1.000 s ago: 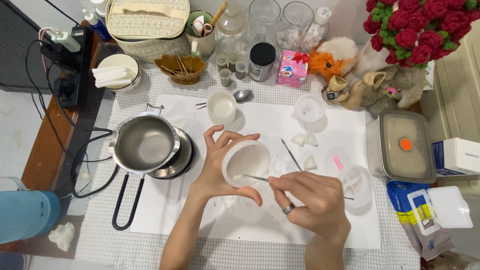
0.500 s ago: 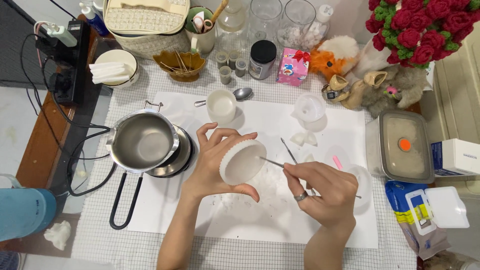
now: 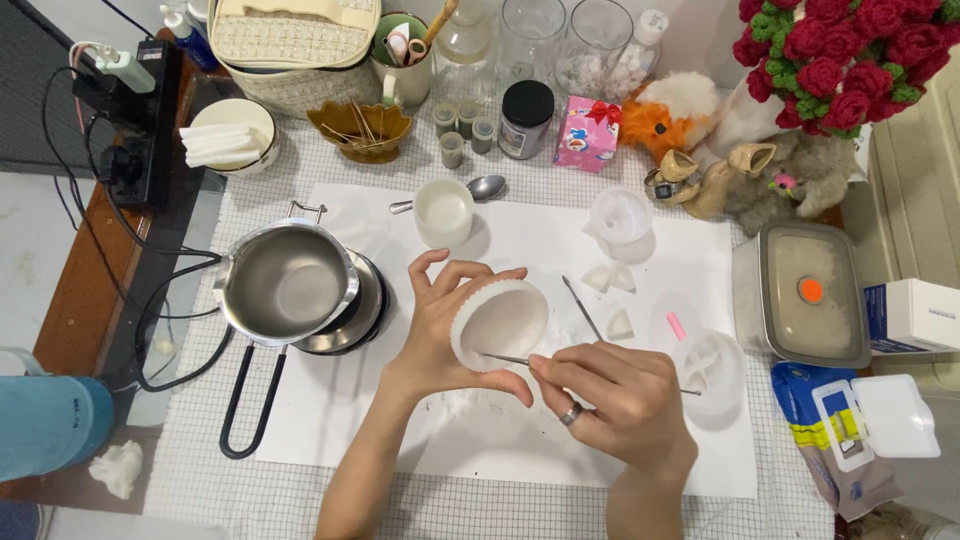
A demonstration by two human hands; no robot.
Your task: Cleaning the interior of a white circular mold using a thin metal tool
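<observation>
left hand [image 3: 440, 335] is wrapped around a white ruffled mould [image 3: 498, 322], fingers curled over its top rim and thumb under it, tipped so the open side faces the camera, held just above the middle of the white sheet [image 3: 330, 400] that covers the surface. right hand [image 3: 620, 400] has a ring on one finger and is pinched shut on a thin metal pick [image 3: 505, 358], with the tip poking into the lower inside edge of the mould. another thin metal tool [image 3: 582, 308] lies on the sheet just right of the mould, and a few white wax chunks [image 3: 610, 280] sit near it. toward the left edge of the sheet there's a steel pot [image 3: 285, 285] with a black handle sitting on a small burner, cord trailing off to the left edge of the surface. a white cup [image 3: 443, 212] with a spoon [image 3: 485, 187] just beside it is near the back edge of the sheet, and a clear little cup [image 3: 620, 217] is further right along that edge. near the right edge of the sheet is a clear cup [image 3: 712, 370] with white bits in it. a lidded steel box [image 3: 800, 295] with an orange dot sits off the sheet on the right side. along the back edge of the surface there's jars, a stuffed toy [image 3: 670, 105] and red knitted flowers [image 3: 850, 50] in the back right corner.
</observation>
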